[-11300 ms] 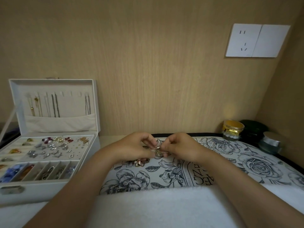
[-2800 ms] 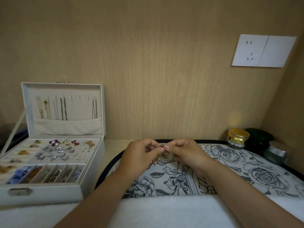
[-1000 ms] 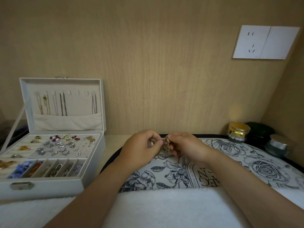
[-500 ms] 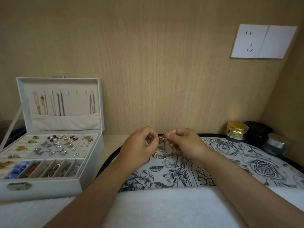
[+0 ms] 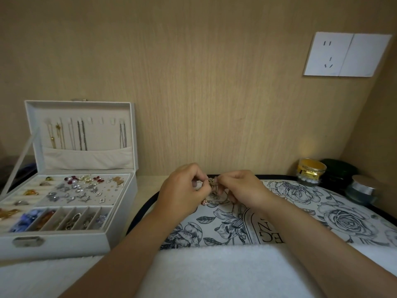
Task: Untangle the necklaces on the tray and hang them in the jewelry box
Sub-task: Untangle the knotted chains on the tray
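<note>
A small gold tangle of necklaces (image 5: 212, 182) is pinched between the fingertips of my left hand (image 5: 184, 191) and my right hand (image 5: 240, 188), held just above the flower-printed tray (image 5: 335, 214). Loose chain and a small pinkish pendant (image 5: 204, 202) dangle below the knot, partly hidden by my left hand. The white jewelry box (image 5: 71, 239) stands open at the left. Several necklaces (image 5: 81, 135) hang from hooks inside its raised lid, with a few hooks bare.
Earrings and rings fill the jewelry box's lower compartments. A gold jar (image 5: 311, 171), a dark green jar (image 5: 338, 172) and a silver-lidded jar (image 5: 363, 189) stand at the back right. A white towel (image 5: 214, 272) covers the tray's near edge. A wall socket (image 5: 345, 54) is upper right.
Both hands keep working the same knot above the tray; over the last second they lifted slightly and the pinch shifted. The jewelry box is unchanged.
</note>
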A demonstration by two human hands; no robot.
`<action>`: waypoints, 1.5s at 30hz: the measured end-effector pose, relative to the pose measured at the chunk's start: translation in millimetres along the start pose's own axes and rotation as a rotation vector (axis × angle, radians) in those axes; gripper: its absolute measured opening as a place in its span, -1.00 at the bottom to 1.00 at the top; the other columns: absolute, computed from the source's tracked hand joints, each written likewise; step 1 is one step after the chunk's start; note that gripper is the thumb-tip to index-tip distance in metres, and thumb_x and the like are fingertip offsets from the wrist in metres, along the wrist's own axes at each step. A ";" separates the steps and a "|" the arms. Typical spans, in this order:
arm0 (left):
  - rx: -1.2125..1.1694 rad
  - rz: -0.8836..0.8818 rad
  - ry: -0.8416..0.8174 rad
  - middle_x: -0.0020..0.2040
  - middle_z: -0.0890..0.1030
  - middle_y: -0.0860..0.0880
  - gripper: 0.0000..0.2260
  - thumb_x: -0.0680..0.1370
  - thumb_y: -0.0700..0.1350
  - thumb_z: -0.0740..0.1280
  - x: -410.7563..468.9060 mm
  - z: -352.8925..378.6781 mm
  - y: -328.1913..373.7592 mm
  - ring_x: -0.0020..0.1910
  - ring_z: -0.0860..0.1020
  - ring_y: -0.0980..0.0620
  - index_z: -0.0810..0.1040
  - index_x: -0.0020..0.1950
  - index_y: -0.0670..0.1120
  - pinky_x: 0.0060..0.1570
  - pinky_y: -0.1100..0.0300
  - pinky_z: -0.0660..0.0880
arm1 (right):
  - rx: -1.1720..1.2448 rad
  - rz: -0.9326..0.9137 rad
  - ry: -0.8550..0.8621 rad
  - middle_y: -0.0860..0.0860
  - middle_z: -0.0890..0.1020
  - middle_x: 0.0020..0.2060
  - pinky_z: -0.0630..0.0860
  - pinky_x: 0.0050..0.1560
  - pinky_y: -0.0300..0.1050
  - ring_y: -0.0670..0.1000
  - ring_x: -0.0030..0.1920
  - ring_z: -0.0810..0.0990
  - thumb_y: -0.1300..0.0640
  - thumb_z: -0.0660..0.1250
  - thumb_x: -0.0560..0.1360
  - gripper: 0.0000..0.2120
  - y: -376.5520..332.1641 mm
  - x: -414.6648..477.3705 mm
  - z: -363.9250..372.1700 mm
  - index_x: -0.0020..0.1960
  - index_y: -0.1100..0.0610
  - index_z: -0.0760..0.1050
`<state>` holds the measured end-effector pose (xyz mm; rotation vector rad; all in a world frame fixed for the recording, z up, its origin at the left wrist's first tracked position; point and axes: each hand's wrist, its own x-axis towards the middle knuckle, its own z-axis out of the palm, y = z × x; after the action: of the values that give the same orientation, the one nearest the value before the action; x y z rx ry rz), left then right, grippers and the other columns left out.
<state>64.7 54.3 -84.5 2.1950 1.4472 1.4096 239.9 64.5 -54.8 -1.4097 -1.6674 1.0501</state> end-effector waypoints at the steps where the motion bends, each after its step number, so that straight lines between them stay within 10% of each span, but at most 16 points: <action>1: -0.010 -0.026 0.003 -0.21 0.63 0.12 -0.91 0.43 -0.08 0.42 0.0 0.6 -1.7 -0.22 0.58 0.12 0.53 -0.22 0.04 -0.23 0.00 0.56 | 0.066 0.010 0.022 -0.02 0.60 -0.39 0.30 -0.47 -0.25 -0.07 -0.49 0.36 0.12 0.31 0.57 -0.75 1.4 1.9 0.4 -0.23 0.17 0.64; 5: -0.176 -0.201 -0.020 -0.38 0.59 -0.06 -0.88 0.43 -0.14 0.47 1.1 3.7 2.5 -0.42 0.48 -0.09 0.55 -0.24 -0.02 -0.37 0.07 0.49 | 0.291 0.066 0.046 0.01 0.52 -0.39 0.22 -0.40 -0.16 -0.05 -0.49 0.35 0.18 0.31 0.57 -0.83 3.1 6.3 2.7 -0.13 0.17 0.65; 20: -0.583 -0.497 -0.128 -0.23 0.69 -0.02 -0.90 0.47 -0.16 0.51 5.2 -0.2 1.4 -0.31 0.61 0.17 0.66 -0.04 -0.10 -0.32 0.37 0.46 | 0.300 -0.008 -0.085 0.09 0.73 -0.18 0.41 -0.39 -0.20 -0.03 -0.40 0.58 0.18 0.43 0.54 -0.91 7.2 4.6 -5.6 -0.01 0.19 0.67; 33: -0.273 -0.253 -0.234 -0.18 0.58 0.11 -0.89 0.59 -0.19 0.36 8.8 0.6 -0.4 -0.34 0.49 0.29 0.62 0.04 0.01 -0.20 0.34 0.50 | -0.085 -0.112 -0.133 -0.10 0.37 -0.52 0.28 -0.36 -0.19 -0.13 -0.49 0.32 0.07 0.42 0.54 -0.61 8.1 3.0 -1.7 -0.40 0.04 0.36; 45: 0.464 0.039 -0.083 -0.09 0.59 0.15 -0.86 0.58 0.05 0.25 6.8 -7.5 12.7 -0.11 0.52 0.14 0.60 -0.01 0.10 -0.26 0.19 0.41 | -0.101 -0.151 -0.199 0.08 0.48 -0.45 0.24 -0.40 -0.18 0.04 -0.45 0.32 -0.07 0.25 0.64 -0.56 3.5 -2.7 -1.2 -0.36 0.08 0.57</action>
<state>67.6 50.4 -69.1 2.5196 1.8590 1.0541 242.8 62.3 -57.5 -1.2517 -1.9621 1.0608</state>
